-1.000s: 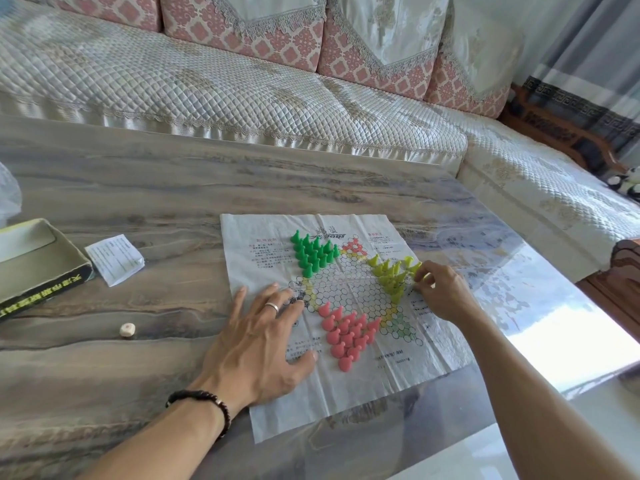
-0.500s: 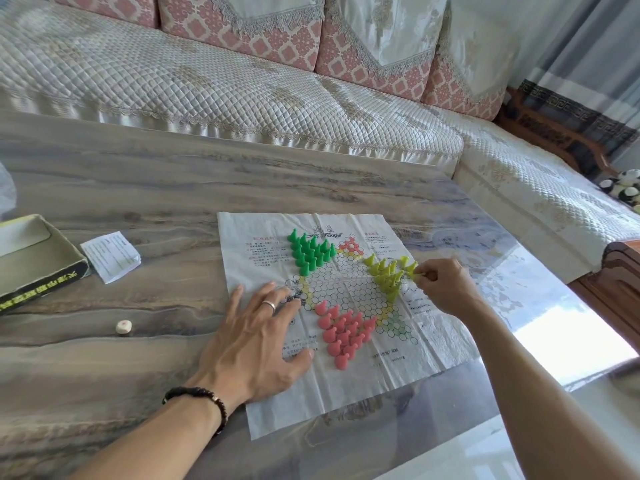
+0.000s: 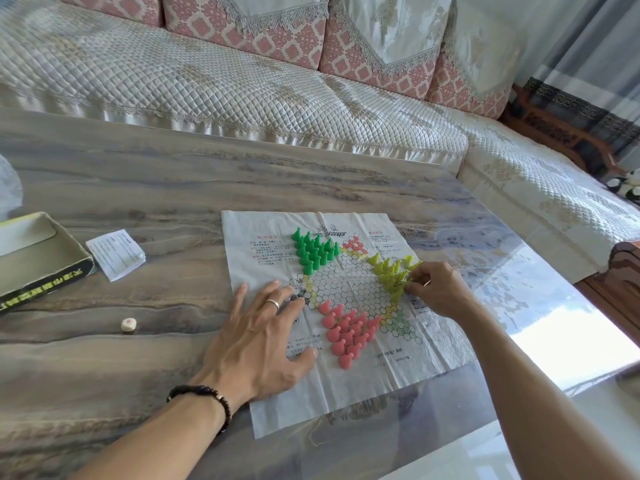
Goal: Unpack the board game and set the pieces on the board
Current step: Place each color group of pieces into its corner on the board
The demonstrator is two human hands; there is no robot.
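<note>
Paper board (image 3: 346,372) pinned by flat left hand (image 3: 258,344) — right hand (image 3: 438,289) fingers pinch yellow pieces (image 3: 393,275)

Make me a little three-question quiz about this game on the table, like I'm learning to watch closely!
1. True or false: the left hand lies flat on the paper board.
2. Which pieces is the right hand touching: A green pieces, B yellow pieces, C pink pieces?
3. Fill in: the small die sits on the ____, off the board.

Key: 1 true; 2 B; 3 table.
</note>
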